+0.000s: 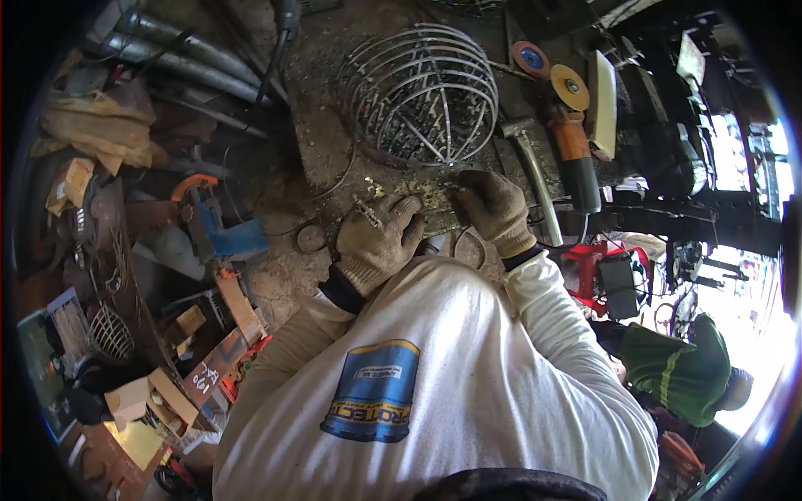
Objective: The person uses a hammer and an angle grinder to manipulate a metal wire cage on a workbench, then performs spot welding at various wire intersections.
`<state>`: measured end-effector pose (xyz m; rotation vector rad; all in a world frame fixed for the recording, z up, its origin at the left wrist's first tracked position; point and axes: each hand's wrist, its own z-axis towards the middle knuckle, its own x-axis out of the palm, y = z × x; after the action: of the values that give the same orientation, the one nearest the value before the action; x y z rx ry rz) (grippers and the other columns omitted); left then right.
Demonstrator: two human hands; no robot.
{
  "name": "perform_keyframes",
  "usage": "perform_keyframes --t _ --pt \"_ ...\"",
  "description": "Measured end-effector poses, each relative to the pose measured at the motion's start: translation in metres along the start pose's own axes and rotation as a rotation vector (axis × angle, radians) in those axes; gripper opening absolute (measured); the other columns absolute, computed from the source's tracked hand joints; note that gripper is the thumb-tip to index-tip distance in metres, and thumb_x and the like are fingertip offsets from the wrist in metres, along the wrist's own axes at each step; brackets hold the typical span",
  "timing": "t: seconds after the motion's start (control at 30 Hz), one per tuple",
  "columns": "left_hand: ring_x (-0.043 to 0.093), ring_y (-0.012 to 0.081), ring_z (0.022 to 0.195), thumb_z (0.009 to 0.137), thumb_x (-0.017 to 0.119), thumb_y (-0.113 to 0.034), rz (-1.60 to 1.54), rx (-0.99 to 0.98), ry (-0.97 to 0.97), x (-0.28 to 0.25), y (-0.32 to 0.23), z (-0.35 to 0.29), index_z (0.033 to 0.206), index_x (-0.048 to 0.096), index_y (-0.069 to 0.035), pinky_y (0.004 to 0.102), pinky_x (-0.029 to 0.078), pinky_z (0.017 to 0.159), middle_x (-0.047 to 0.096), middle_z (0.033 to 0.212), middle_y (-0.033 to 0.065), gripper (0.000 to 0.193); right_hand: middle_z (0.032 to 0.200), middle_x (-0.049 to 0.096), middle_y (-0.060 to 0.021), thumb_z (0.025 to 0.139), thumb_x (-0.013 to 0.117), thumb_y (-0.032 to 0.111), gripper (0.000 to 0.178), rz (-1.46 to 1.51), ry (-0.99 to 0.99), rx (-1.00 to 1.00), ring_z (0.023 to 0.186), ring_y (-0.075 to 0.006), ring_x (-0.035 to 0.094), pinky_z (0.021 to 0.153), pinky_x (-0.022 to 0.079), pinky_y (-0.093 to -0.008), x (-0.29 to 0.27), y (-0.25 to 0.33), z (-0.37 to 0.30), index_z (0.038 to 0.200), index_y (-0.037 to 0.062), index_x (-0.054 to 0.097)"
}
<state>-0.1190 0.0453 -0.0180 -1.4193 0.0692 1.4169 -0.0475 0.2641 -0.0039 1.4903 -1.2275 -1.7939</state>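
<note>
A round cage of bent metal rods (447, 100) stands on the worktop in front of me. Both my hands wear knitted work gloves and are close to its near side, apart from it. My left hand (374, 242) rests with fingers curled at the worktop's near edge; what it holds, if anything, is hidden. My right hand (499, 210) has its fingers drawn together in a pinch, pointing left, and anything in them is too small to name. To its right lie a hammer (539, 185) with a metal handle and an orange and dark angle grinder (572, 142) with a yellowish disc (570, 88).
A loose reddish disc (530, 59) lies beyond the grinder. Metal pipes (188, 54) are at the far left, with a blue clamp-like tool (227, 234) nearer. A red-framed machine (606, 271) stands at right. Behind it, a person in green (677, 367) bends down. Cardboard boxes (154, 401) sit lower left.
</note>
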Motion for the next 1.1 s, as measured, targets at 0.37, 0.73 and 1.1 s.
perform_keyframes --t 0.37,0.73,1.1 --pt "0.068 0.0328 0.091 0.084 0.073 -0.026 -0.006 0.203 -0.05 0.015 0.02 -0.005 0.109 0.068 -0.009 0.0431 0.057 0.076 0.068 0.105 0.014 0.031 0.093 0.072 -0.0122 0.085 0.069 0.03 0.025 -0.279 -0.097 -0.055 0.088 -0.0331 0.07 0.077 0.056 -0.0414 0.003 0.001 0.001 0.103 0.0127 0.072" --pt "0.068 0.0358 0.09 0.086 0.07 -0.022 0.018 0.089 0.087 -0.001 0.0 0.006 0.107 0.067 -0.008 0.0453 0.055 0.077 0.068 0.103 0.0155 0.025 0.089 0.071 -0.0122 0.085 0.067 0.029 0.022 -0.294 -0.192 -0.177 0.085 -0.0349 0.069 0.074 0.056 -0.0436 0.001 -0.004 0.001 0.099 0.013 0.071" --pt "0.068 0.0334 0.089 0.081 0.074 -0.015 0.118 0.073 -0.119 0.008 -0.004 -0.002 0.103 0.07 -0.009 0.0428 0.056 0.078 0.072 0.099 0.0128 0.023 0.096 0.071 -0.0166 0.087 0.068 0.027 0.03 -0.099 0.173 -0.155 0.091 -0.0349 0.069 0.08 0.056 -0.0422 -0.031 -0.012 0.008 0.11 0.0088 0.07"
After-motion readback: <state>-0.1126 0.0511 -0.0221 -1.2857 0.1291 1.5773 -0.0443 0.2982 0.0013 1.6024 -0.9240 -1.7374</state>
